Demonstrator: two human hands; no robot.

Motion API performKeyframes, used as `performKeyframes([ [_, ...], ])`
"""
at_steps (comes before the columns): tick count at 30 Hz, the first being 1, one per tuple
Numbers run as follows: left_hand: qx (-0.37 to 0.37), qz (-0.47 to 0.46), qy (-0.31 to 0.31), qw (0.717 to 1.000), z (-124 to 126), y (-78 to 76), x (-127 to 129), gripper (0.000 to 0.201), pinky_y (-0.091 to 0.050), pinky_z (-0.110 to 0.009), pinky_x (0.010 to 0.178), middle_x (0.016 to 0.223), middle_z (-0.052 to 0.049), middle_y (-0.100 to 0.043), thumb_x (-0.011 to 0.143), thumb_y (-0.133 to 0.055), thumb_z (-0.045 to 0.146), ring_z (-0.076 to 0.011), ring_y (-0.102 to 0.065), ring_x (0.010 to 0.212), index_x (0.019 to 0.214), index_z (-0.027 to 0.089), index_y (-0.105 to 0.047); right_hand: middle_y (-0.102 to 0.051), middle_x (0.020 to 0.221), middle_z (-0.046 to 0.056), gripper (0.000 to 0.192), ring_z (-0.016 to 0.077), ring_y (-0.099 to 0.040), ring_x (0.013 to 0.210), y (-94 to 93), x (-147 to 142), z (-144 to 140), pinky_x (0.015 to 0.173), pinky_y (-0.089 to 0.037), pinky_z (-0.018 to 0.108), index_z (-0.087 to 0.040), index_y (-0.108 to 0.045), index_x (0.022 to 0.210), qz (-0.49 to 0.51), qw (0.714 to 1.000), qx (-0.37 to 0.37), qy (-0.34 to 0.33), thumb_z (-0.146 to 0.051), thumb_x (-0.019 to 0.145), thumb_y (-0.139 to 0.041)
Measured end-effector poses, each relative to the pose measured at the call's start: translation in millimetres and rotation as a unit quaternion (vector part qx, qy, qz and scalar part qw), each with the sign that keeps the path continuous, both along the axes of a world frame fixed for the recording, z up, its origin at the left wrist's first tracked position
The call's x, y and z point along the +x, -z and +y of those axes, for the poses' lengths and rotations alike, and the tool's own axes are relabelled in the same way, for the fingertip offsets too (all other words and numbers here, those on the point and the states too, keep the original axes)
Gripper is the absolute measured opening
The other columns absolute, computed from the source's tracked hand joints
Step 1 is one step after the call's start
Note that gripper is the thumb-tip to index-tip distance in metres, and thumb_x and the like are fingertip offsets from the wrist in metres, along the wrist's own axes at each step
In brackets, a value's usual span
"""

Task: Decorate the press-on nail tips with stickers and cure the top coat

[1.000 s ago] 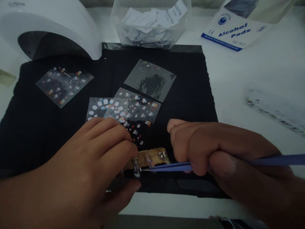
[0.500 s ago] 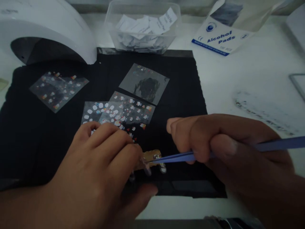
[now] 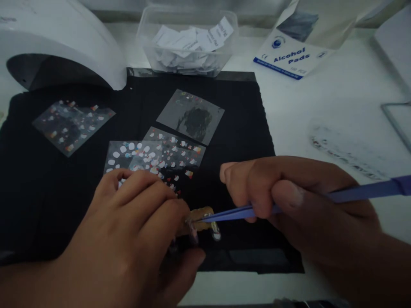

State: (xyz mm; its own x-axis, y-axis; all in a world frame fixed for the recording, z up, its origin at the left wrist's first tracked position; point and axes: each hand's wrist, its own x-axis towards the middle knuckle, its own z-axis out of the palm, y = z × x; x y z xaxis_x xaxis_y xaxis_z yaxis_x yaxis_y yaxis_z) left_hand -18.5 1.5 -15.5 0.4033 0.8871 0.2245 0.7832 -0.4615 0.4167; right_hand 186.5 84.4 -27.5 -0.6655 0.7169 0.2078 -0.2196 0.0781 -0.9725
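The left hand is gripping a small nail holder while the right hand is pinching blue tweezers at one nail, with sticker sheets still largely full.

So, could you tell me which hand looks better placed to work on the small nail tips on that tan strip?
Probably the right hand: it grips the blue tweezers, whose tips already meet the tan strip. The left hand pinches that strip over the black mat, so it is busy steadying.
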Motion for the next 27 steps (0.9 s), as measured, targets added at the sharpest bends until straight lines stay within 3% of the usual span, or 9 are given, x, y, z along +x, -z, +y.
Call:
performKeyframes([
  [12,-0.014,-0.022,-0.003,1.000,2,5.1,0,0.009,-0.035,-0.045,0.074,0.075,0.002,-0.067,0.078,-0.067,0.031,-0.0236,-0.060,0.077,0.082,0.024,-0.063,-0.049,0.058,-0.002,0.042,0.0096,-0.045,0.054,-7.6,-2,-2,0.056,-0.037,0.031,-0.016,-0.055,0.062,-0.030,0.998,-0.053,0.012,-0.040,0.097,-0.053],
  [21,-0.030,-0.025,-0.002,0.999,0,5.0,-1,0.010,-0.038,-0.046,0.072,0.078,0.001,-0.067,0.077,-0.066,0.027,-0.0238,-0.060,0.077,0.085,0.023,-0.064,-0.052,0.055,-0.002,0.038,0.0106,-0.046,0.051,-5.2,-6,11,0.050,-0.034,0.030,-0.017,-0.056,0.061,-0.041,0.991,-0.126,-0.028,-0.036,0.093,-0.059],
  [27,-0.031,-0.030,0.009,0.999,0,8.1,-2,0.011,-0.038,-0.045,0.070,0.077,0.001,-0.067,0.076,-0.066,0.028,-0.0245,-0.060,0.077,0.086,0.024,-0.065,-0.052,0.057,-0.002,0.038,0.0107,-0.047,0.052,-4.1,-9,15,0.051,-0.035,0.030,-0.018,-0.054,0.061,-0.041,0.990,-0.132,-0.040,-0.037,0.094,-0.058],
])
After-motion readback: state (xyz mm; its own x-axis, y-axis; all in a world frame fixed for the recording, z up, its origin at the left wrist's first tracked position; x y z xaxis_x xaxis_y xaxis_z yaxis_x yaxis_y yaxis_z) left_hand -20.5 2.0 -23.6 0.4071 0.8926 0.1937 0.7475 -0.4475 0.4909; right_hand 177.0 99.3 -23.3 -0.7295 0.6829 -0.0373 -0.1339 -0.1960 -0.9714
